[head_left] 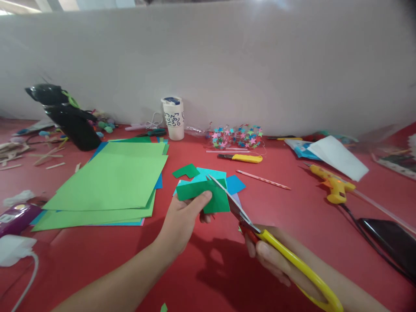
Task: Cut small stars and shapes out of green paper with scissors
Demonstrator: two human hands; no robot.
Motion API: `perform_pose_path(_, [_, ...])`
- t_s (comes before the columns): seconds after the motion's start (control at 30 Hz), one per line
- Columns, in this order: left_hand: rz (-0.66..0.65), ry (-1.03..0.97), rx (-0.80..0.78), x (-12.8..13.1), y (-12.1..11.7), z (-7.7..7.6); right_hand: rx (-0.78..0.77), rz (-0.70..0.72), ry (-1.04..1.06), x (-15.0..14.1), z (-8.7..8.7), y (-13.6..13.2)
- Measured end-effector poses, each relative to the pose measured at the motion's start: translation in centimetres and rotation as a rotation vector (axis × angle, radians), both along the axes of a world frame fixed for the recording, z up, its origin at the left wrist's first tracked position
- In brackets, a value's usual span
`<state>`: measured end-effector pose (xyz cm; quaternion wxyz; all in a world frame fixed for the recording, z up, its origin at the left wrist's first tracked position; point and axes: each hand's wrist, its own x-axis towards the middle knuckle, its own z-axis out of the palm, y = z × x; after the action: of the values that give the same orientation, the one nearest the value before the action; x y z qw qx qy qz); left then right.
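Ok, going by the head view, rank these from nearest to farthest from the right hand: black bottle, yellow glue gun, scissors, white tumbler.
From the right hand:
1. Scissors: held in it.
2. Yellow glue gun: on the table, forward and right.
3. White tumbler: by the wall, forward and left.
4. Black bottle: far left.

Left hand (182, 216) pinching, thumb (200, 200) uppermost, right hand (277, 263) gripping, fingers (264, 250) curled, forearms (130, 273) converging
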<state>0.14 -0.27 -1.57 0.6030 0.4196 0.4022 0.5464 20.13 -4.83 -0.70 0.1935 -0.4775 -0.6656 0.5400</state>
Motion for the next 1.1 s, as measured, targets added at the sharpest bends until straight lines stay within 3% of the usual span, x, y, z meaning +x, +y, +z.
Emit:
perform_pose_path(0.3, [0.020,-0.028,-0.016,0.3,-0.4,0.0,-0.092,-0.068,0.052,-0.6,0.2,-0.7])
perform_pose_path(0.53, [0.033,-0.026,-0.022,0.3,-0.4,-0.1,-0.072,-0.038,0.033,-0.5,-0.2,-0.5])
perform_pose_path(0.77, [0.050,-0.034,-0.055,0.0,-0.3,0.4,-0.046,-0.011,0.031,-0.5,0.6,-0.3])
perform_pose_path(1.1, [0.068,0.011,-0.078,0.1,-0.2,0.6,-0.036,-0.017,0.049,-0.1,-0.4,-0.4])
